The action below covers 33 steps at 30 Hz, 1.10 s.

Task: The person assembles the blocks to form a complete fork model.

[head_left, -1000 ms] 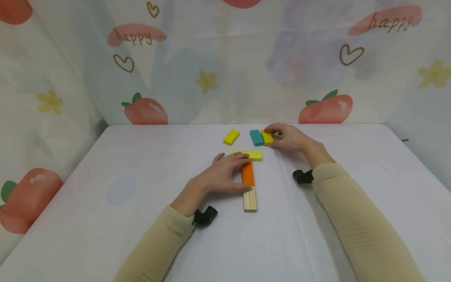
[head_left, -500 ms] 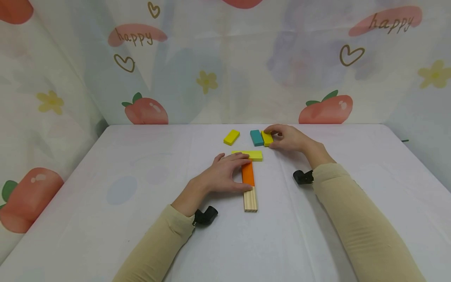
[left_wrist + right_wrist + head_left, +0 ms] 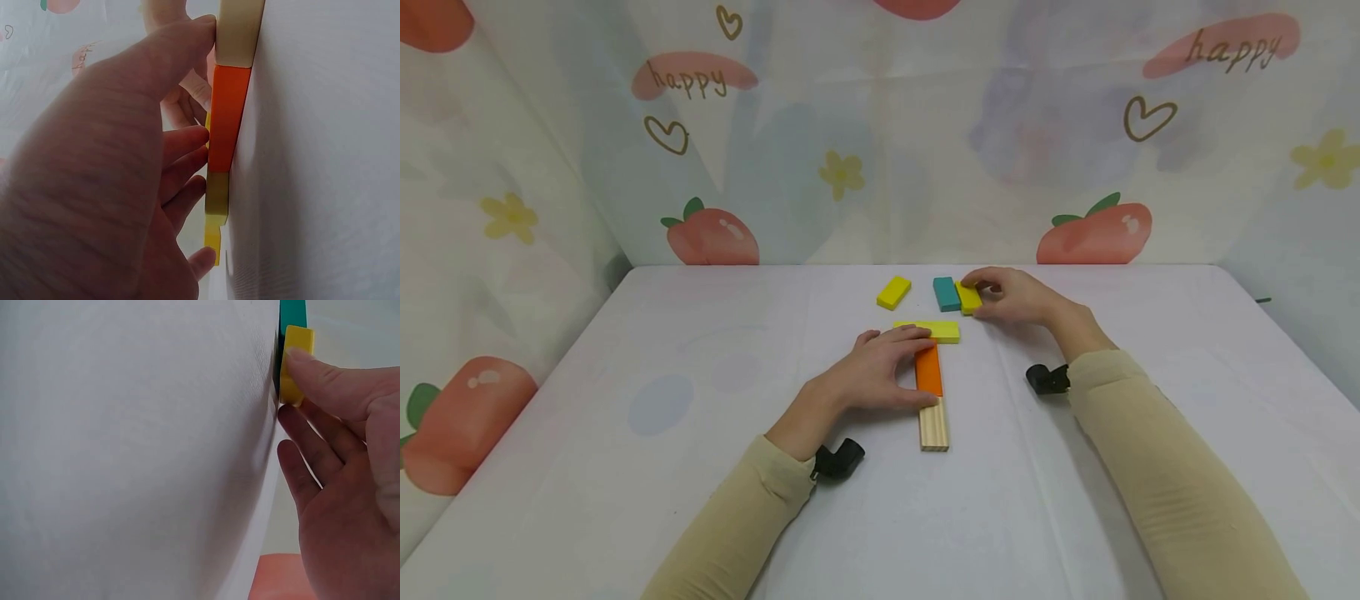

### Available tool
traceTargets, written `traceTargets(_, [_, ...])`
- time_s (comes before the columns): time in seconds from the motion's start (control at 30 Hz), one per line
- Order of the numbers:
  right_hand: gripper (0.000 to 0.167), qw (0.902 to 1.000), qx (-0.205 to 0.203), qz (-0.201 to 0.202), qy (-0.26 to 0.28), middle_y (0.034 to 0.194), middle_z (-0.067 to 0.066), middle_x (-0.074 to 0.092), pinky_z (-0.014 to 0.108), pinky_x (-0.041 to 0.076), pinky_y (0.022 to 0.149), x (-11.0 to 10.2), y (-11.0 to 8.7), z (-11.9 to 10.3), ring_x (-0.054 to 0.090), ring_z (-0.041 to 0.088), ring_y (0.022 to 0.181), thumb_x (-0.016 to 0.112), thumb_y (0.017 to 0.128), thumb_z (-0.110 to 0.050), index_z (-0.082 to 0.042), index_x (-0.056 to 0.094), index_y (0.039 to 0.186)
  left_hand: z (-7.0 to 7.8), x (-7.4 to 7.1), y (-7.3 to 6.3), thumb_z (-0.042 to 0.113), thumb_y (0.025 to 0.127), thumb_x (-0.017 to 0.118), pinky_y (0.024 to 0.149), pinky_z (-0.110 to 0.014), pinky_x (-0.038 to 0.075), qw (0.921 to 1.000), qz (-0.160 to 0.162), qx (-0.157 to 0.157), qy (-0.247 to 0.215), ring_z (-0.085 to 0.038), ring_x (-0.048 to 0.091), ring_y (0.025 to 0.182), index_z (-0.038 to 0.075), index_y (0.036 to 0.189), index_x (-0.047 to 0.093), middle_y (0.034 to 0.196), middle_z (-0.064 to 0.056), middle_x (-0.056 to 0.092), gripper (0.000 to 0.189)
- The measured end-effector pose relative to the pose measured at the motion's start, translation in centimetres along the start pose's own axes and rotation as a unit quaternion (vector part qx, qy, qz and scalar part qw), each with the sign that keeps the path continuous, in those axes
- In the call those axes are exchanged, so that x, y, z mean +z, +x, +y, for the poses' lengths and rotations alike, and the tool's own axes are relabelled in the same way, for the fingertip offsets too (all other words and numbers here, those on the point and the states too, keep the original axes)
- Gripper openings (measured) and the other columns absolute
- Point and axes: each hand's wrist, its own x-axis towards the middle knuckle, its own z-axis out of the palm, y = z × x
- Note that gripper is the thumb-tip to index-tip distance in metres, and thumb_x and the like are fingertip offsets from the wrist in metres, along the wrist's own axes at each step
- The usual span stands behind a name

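Near the back of the table, my right hand (image 3: 1017, 295) pinches a yellow block (image 3: 299, 344) between thumb and fingers; it lies against a teal block (image 3: 947, 294). My left hand (image 3: 872, 371) lies over a row of flat blocks, fingers extended. Its thumb touches the plain wooden block (image 3: 933, 425) close to the joint with the orange block (image 3: 928, 371). The other fingers rest near the far end of the orange block and on the pale yellow block (image 3: 945, 332), which lies crosswise there. That block's left part is partly hidden by the fingers.
Another yellow block (image 3: 893, 292) lies at an angle left of the teal block. White cloth covers the table (image 3: 700, 500), and a patterned cloth backdrop (image 3: 910, 192) rises behind its back edge. Each wrist carries a small black camera.
The yellow block in my right hand has slid slightly toward the near side along the teal block. My left hand stays in place on the row.
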Motion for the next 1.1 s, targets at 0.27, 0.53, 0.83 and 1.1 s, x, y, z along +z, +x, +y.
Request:
traceTargets(0.27, [0.054, 1.0000, -0.003, -0.002, -0.002, 0.150, 0.020, 0.049, 0.060, 0.029, 0.119, 0.1, 0.0, -0.2, 0.042, 0.040, 0.137, 0.070, 0.096, -0.013, -0.006, 0.052, 0.147, 0.1, -0.1, 0.0, 0.053, 0.089, 0.074, 0.118, -0.054, 0.023, 1.0000, 0.002, -0.001, 0.002, -0.016, 0.031, 0.151, 0.021, 0.154, 0.048, 0.163, 0.002, 0.038, 0.077])
traceTargets(0.53, [0.054, 0.9999, -0.008, 0.001, -0.009, 0.148, 0.019, 0.051, 0.060, 0.030, 0.118, 0.3, 0.0, -0.5, 0.043, 0.039, 0.136, 0.071, 0.095, -0.014, -0.007, 0.053, 0.145, 0.1, 0.0, -0.1, 0.053, 0.088, 0.074, 0.115, -0.054, 0.025, 1.0000, 0.005, 0.000, 0.005, -0.015, 0.032, 0.151, 0.021, 0.154, 0.048, 0.162, 0.003, 0.039, 0.077])
traceTargets(0.83, [0.053, 0.9997, -0.022, -0.005, -0.010, 0.148, 0.018, 0.052, 0.058, 0.031, 0.118, 0.5, 0.1, -0.9, 0.045, 0.038, 0.136, 0.072, 0.095, -0.014, -0.006, 0.054, 0.144, 0.0, -0.1, -0.1, 0.052, 0.088, 0.074, 0.114, -0.054, 0.025, 1.0000, 0.006, 0.002, 0.003, -0.015, 0.032, 0.150, 0.020, 0.153, 0.049, 0.162, 0.003, 0.040, 0.076])
traceTargets(1.1, [0.051, 0.9994, -0.032, -0.007, -0.012, 0.147, 0.019, 0.053, 0.058, 0.031, 0.119, 0.8, 0.2, -1.2, 0.045, 0.039, 0.136, 0.071, 0.095, -0.012, -0.004, 0.055, 0.143, -0.1, 0.0, 0.0, 0.051, 0.088, 0.074, 0.114, -0.053, 0.026, 1.0000, 0.008, 0.005, -0.002, -0.014, 0.032, 0.150, 0.020, 0.153, 0.049, 0.162, 0.003, 0.040, 0.076])
